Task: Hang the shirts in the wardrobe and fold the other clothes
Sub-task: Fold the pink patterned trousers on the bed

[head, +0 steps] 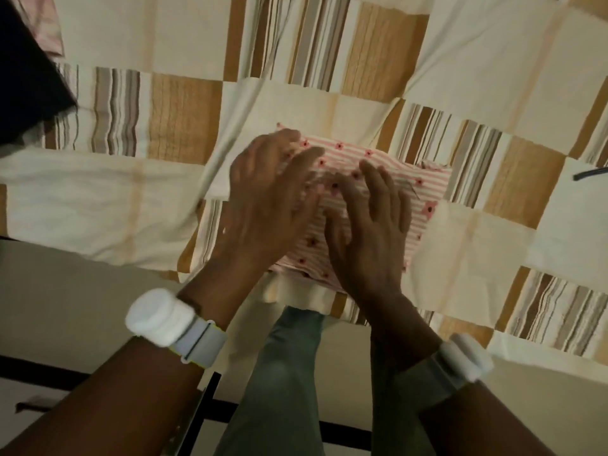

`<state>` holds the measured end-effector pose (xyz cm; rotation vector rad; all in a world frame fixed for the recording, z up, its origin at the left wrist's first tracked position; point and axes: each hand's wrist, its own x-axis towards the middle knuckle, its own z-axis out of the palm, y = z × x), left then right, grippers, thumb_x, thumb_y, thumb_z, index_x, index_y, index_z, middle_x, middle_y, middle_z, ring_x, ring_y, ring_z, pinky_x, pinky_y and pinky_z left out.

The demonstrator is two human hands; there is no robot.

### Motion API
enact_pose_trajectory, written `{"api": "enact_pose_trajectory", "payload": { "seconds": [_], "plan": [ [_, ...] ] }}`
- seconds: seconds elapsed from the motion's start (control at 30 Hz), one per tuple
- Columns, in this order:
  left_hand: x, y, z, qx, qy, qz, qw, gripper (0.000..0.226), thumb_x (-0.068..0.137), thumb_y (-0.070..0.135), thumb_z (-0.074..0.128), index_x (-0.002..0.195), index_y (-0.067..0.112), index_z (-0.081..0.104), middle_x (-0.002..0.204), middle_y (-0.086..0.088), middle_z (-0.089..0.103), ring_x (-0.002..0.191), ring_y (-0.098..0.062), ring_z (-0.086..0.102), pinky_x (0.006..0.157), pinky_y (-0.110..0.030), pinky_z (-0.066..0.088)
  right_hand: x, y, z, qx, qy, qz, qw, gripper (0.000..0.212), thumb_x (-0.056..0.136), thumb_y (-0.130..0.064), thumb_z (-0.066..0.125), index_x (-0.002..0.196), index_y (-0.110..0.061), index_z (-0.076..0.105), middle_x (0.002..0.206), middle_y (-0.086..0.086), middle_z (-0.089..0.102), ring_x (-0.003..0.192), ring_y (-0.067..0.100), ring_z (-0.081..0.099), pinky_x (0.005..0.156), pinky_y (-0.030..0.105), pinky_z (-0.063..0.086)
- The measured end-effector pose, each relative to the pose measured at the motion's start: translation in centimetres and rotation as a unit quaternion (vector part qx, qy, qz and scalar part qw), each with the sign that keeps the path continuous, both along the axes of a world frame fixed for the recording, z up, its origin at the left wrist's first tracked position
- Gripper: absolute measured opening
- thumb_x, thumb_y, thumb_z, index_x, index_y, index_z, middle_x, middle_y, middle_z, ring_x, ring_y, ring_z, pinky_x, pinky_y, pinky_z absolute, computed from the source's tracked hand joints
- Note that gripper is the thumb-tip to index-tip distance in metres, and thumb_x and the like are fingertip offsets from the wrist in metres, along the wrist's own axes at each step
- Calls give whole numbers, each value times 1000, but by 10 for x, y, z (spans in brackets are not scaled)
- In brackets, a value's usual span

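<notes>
A small folded garment [424,192], white with pink stripes and red flowers, lies on the patchwork bedspread [184,120] near the bed's front edge. My left hand [266,199] lies flat over its left half with straight, slightly spread fingers. My right hand [368,222] rests on its middle, fingers straight and spread. Both hands cover much of the cloth. Each wrist carries a white band with a round puck.
A dark garment [29,67] lies at the bed's far left, with a pinkish cloth [49,21] behind it. A thin dark object [589,174] pokes in at the right edge. My grey-green trouser leg [283,373] stands against the bed. Light floor tiles with dark lines lie below.
</notes>
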<state>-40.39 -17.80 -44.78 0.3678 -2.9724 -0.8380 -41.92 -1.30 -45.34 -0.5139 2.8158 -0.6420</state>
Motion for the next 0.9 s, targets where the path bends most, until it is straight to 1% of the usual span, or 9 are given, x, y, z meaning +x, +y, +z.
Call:
{"api": "enact_pose_trajectory", "payload": {
  "seconds": [0.07,0.2,0.33,0.4,0.47,0.57,0.63,0.77,0.9],
  "plan": [
    [4,-5,-32,-82,-81,-95,989,72,103,68,34,160,25,31,167,-20,26,154,-44,22,121,-67,20,-13,2,-20,73,-17,46,996,63,106,-53,40,162,-24,30,172,10,15,160,31,7,128,53,-1],
    [15,-23,-61,-55,-109,-46,991,82,106,60,38,166,16,3,173,-15,0,160,-34,-2,127,-60,6,-50,37,-48,124,-26,82,989,70,106,-62,32,165,-27,15,174,8,4,160,28,-3,129,50,-4],
    [15,-18,-47,11,-99,56,993,84,104,58,43,164,11,8,170,-18,16,157,-33,16,128,-53,13,-84,66,-54,139,-37,-67,987,72,105,-66,22,165,-26,18,173,10,6,160,31,1,128,57,0],
    [21,-17,-39,21,-108,112,988,83,102,56,50,163,11,16,161,-18,33,147,-35,31,122,-54,23,-82,81,-45,73,-43,-174,981,75,105,-66,22,163,-20,22,172,11,13,159,29,9,128,56,13],
    [29,-17,-34,50,-123,158,978,78,99,60,52,158,13,30,151,-15,48,136,-33,46,118,-55,34,-63,91,-30,-12,-46,-253,966,69,105,-62,34,158,-18,32,162,7,33,149,21,34,119,48,36],
    [34,-13,-25,109,-142,212,961,65,93,65,59,138,19,48,131,-3,66,113,-23,64,100,-45,52,-10,82,-11,-136,-142,-395,897,50,103,-55,51,141,-23,51,120,-15,61,106,-1,62,95,40,58],
    [24,-10,-16,132,-177,239,946,58,91,57,69,132,19,55,122,4,69,101,-15,64,90,-33,50,20,80,-9,-188,-222,-441,849,45,98,-52,61,131,-21,61,108,-14,70,95,4,70,89,46,62],
    [10,-31,-11,250,-238,248,905,53,81,57,79,122,23,71,114,8,75,101,-15,73,98,-42,56,32,82,-15,-296,-343,-403,795,42,88,-42,79,122,-19,69,111,-3,77,101,16,75,92,50,61],
    [0,-15,10,365,-231,252,866,49,82,45,79,124,20,72,109,3,79,106,-21,74,98,-42,57,12,95,-10,-417,-454,-352,704,41,91,-23,75,128,-9,66,118,10,76,109,31,73,99,57,56]
  ]
}}
